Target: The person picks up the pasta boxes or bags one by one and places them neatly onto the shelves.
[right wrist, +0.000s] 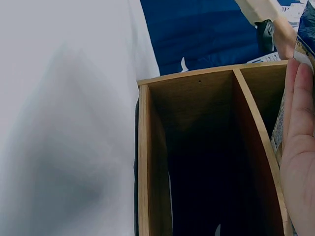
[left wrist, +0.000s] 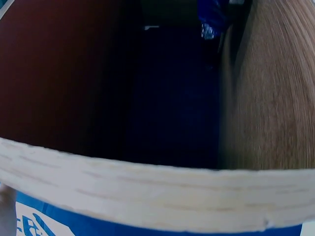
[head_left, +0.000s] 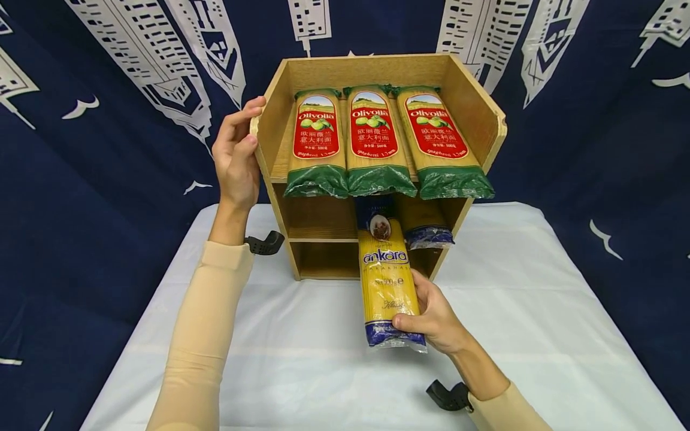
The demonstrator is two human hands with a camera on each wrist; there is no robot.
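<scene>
A small wooden shelf point(head_left: 323, 278) stands on the table. My left hand point(head_left: 237, 158) grips the front edge of its left side panel, thumb on the near side. My right hand point(head_left: 436, 317) holds a yellow and blue Ankara pasta pack point(head_left: 385, 287) by its lower end, thumb on top and fingers beneath. The pack's upper end sits inside the middle compartment, while its lower part sticks out toward me. To its right in that compartment lies another yellow and blue pack point(head_left: 428, 233). In the right wrist view, my right hand point(right wrist: 300, 132) shows straight fingers beneath the pack.
Three green-ended Olivoila spaghetti packs point(head_left: 318, 131) lie side by side on the top tier. The low compartment point(right wrist: 197, 113) appears dark inside. A white cloth point(head_left: 302, 371) covers the table, and a navy patterned curtain point(head_left: 135, 149) hangs behind.
</scene>
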